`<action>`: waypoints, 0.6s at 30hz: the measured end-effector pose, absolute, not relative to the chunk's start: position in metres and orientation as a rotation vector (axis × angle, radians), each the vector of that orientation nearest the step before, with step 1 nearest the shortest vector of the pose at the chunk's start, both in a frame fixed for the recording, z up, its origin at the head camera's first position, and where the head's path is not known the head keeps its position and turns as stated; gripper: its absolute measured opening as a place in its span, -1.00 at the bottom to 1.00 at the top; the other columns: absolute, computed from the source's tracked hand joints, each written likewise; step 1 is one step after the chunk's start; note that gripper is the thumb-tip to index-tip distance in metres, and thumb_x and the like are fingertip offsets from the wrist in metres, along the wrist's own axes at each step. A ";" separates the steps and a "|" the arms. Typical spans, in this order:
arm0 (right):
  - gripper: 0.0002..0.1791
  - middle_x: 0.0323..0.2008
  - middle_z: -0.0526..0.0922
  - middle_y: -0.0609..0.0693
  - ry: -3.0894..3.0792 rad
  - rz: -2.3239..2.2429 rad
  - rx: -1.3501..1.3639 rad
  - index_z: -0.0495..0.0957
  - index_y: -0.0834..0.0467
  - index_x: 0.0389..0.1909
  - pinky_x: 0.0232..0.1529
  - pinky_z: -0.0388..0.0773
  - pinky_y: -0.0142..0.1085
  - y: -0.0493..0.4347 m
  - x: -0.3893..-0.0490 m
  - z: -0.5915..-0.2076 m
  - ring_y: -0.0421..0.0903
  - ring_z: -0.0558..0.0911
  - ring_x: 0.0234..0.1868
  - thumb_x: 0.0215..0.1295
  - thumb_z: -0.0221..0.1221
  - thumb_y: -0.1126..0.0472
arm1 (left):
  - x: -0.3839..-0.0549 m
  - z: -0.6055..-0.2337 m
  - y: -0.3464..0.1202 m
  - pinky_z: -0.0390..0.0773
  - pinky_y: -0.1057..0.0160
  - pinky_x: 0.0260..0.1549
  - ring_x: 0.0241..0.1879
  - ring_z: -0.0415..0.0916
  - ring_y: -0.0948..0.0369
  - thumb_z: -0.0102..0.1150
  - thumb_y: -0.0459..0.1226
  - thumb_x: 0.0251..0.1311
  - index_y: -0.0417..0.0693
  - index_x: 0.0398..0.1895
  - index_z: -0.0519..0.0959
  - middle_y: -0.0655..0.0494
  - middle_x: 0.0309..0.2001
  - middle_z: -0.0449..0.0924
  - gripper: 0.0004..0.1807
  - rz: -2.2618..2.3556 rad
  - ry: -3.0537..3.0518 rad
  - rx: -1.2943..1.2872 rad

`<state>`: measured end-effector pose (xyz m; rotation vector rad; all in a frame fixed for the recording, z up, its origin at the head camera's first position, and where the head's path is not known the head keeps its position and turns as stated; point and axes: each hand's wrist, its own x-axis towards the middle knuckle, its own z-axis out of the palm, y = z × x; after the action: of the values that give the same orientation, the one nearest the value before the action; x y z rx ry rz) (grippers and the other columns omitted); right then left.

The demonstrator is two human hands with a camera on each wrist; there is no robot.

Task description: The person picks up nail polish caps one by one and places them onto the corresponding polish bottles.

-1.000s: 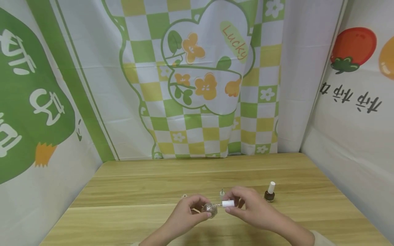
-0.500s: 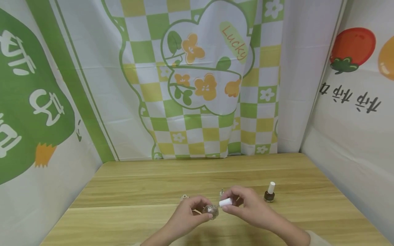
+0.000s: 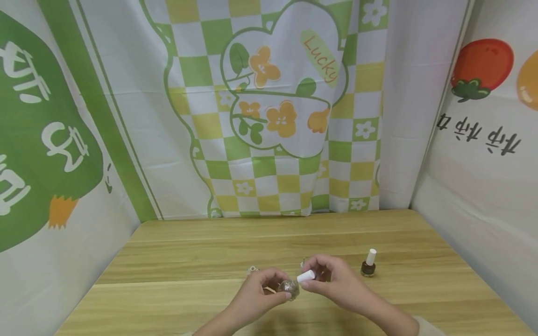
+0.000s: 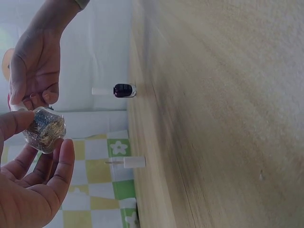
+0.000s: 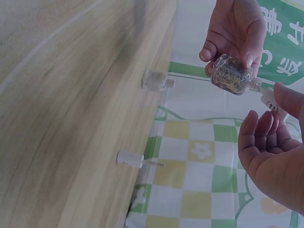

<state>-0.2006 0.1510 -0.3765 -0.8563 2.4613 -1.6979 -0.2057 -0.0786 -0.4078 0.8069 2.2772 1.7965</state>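
My left hand (image 3: pixel 256 295) pinches a nail polish bottle (image 3: pixel 289 288) filled with gold and silver glitter, held tilted above the table with its neck toward the right. In my right hand (image 3: pixel 346 285) is the bottle's white brush cap (image 3: pixel 306 276), gripped between thumb and fingers. The right wrist view shows this cap (image 5: pixel 271 99) at an angle beside the bottle's neck, a short gap between them. Its brush is mostly out of sight, apparently inside the bottle.
A dark nail polish bottle (image 3: pixel 368 267) with its white cap on stands at the right. Another white brush cap (image 4: pixel 134 162) stands on the table, brush upward. Behind my left hand is an uncapped clear bottle (image 5: pixel 156 80). Printed curtains surround the wooden table (image 3: pixel 176 242).
The white cap has moved left to the bottle's neck and tilted, and the brush that showed between them is now out of sight. The left hand has shifted slightly right with the bottle.
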 end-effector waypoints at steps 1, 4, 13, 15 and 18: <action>-0.78 -0.35 0.57 0.01 2.438 -1.718 -0.852 0.57 0.20 -0.19 -0.37 0.56 -0.36 0.151 -0.201 -0.377 -0.16 0.53 -0.37 0.20 0.34 0.22 | -0.206 -0.408 -0.079 0.62 0.31 -0.34 -0.29 0.55 0.22 0.32 -0.35 0.13 -0.12 -0.15 0.62 0.10 -0.26 0.63 -0.79 1.795 2.280 0.805; -0.76 -0.33 0.56 0.05 2.388 -1.758 -0.843 0.56 0.25 -0.18 -0.36 0.56 -0.37 0.150 -0.201 -0.378 -0.16 0.53 -0.36 0.19 0.34 0.26 | -0.206 -0.409 -0.078 0.62 0.31 -0.34 -0.29 0.55 0.22 0.33 -0.35 0.12 -0.11 -0.15 0.62 0.11 -0.27 0.63 -0.79 1.793 2.289 0.793; -0.74 -0.28 0.55 0.12 2.285 -1.841 -0.838 0.54 0.34 -0.16 -0.27 0.60 -0.34 0.147 -0.203 -0.383 -0.13 0.55 -0.31 0.16 0.33 0.32 | -0.205 -0.408 -0.077 0.62 0.30 -0.33 -0.28 0.55 0.19 0.31 -0.34 0.14 -0.12 -0.16 0.62 0.10 -0.26 0.63 -0.81 1.801 2.267 0.804; -0.74 -0.28 0.54 0.13 2.263 -1.852 -0.837 0.54 0.34 -0.17 -0.26 0.60 -0.34 0.147 -0.204 -0.383 -0.14 0.55 -0.31 0.16 0.32 0.33 | -0.204 -0.407 -0.077 0.63 0.29 -0.32 -0.27 0.56 0.18 0.31 -0.33 0.14 -0.10 -0.16 0.62 0.10 -0.26 0.63 -0.81 1.798 2.266 0.809; -0.73 -0.28 0.54 0.12 2.236 -1.868 -0.824 0.53 0.37 -0.16 -0.26 0.60 -0.35 0.146 -0.204 -0.384 -0.14 0.55 -0.31 0.17 0.32 0.33 | -0.204 -0.406 -0.077 0.63 0.26 -0.30 -0.27 0.57 0.17 0.32 -0.31 0.14 -0.07 -0.17 0.62 0.10 -0.26 0.63 -0.81 1.798 2.259 0.811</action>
<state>-0.2039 0.1459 -0.3842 -0.8241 2.2361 -1.8683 -0.2037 -0.0774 -0.4059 0.8107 2.2595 1.7983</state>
